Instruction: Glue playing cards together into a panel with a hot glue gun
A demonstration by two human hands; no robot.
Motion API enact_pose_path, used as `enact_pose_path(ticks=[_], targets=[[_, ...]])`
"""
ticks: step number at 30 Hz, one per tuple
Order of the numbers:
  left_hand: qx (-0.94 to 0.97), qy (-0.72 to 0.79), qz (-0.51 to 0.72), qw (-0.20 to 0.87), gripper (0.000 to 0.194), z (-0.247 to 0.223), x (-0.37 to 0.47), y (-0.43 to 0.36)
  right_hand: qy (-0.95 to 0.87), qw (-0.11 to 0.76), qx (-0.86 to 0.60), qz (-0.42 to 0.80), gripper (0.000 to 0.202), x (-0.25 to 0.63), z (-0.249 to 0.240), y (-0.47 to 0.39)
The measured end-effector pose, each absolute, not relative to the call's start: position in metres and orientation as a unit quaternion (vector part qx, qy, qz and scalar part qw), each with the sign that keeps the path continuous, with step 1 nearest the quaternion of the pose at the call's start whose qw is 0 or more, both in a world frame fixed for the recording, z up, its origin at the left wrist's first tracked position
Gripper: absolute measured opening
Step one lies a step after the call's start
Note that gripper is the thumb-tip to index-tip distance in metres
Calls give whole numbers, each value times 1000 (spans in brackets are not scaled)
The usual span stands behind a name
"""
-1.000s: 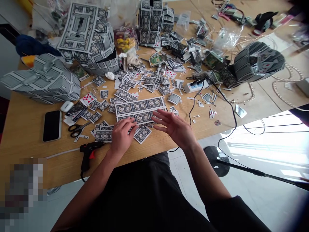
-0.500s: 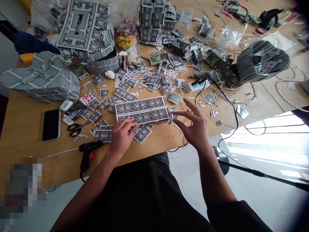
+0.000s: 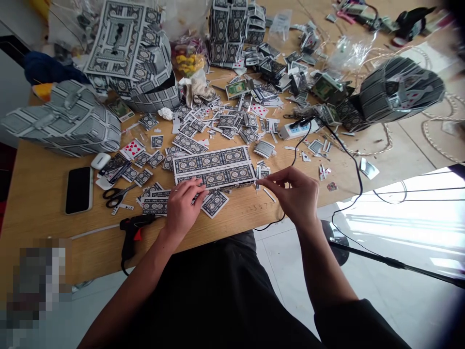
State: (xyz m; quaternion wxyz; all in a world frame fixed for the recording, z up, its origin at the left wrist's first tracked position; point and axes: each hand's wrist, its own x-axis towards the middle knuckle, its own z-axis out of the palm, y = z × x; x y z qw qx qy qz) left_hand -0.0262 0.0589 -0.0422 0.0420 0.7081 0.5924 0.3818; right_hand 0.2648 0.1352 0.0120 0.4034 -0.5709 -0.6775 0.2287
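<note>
A flat panel of joined playing cards, patterned dark blue and white, lies in front of me in two long rows. My left hand rests on its lower left edge, fingers laid flat on the cards and the thumb along the near side. At the panel's lower right corner, my right hand is closed in a pinch around the end of a narrow strip of playing card, mostly covered by the fingertips. Beneath and beside the panel are more card pieces, including a loose card near my left thumb.
Left of my hands lie a black glue gun, scissors and a phone. Bags made of cards stand at the back left. Cut card scraps cover the middle. A power strip with a black cable lies to the right.
My right hand's fingers have closed from a spread position into a pinch on the card strip beside the panel's right corner. My left hand stays on the panel.
</note>
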Motion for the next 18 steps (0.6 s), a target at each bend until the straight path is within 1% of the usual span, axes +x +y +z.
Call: enact_pose_path(ticks=[4, 9, 12, 15, 16, 18], targets=[[706, 597, 377, 52, 7, -40, -25, 59, -663, 392, -572, 283, 23, 264, 10, 136], [721, 595, 350, 54, 7, -34, -28, 58, -667, 356, -589, 285, 32, 262, 13, 142], [743, 583, 321, 76, 19, -27, -34, 55, -673, 340, -594, 280, 26, 264, 11, 145], [753, 568, 320, 91, 33, -19, -42, 47, -679, 335, -594, 273, 20, 266, 7, 146], [750, 568, 326, 89, 35, -16, -45, 43, -677, 335, -596, 274, 20, 267, 6, 146], [737, 576, 343, 77, 33, -11, -51, 34, -663, 336, -605, 288, 20, 267, 5, 146]])
